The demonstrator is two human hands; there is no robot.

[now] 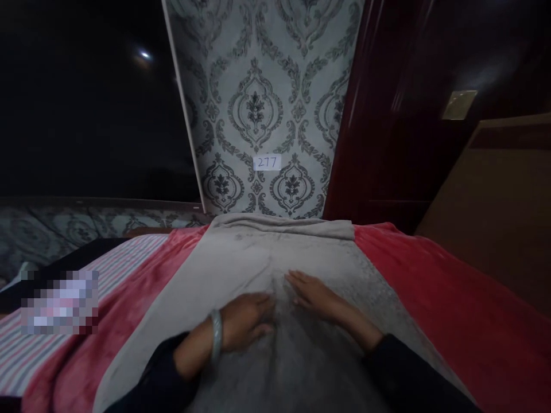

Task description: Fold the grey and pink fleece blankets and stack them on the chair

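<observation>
Your left hand [244, 319] lies flat, palm down, on grey towel [258, 258], lower centre of frame; pale bangle [216, 334] on its wrist. Your right hand [316, 295] flat on same towel, just beside left, fingers spread. Towel spread over red blanket [439, 287]. Striped sheet [124, 258] at lower left. Patterned wallpaper [267, 86] at top centre, small label "277" [267, 162] on it. Dark red door [387, 115] at upper right.

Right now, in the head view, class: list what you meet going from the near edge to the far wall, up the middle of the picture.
Dark sleeves → left hand and right hand, flat on the grey towel → towel's folded far edge → patterned wallpaper with the label 277.
</observation>
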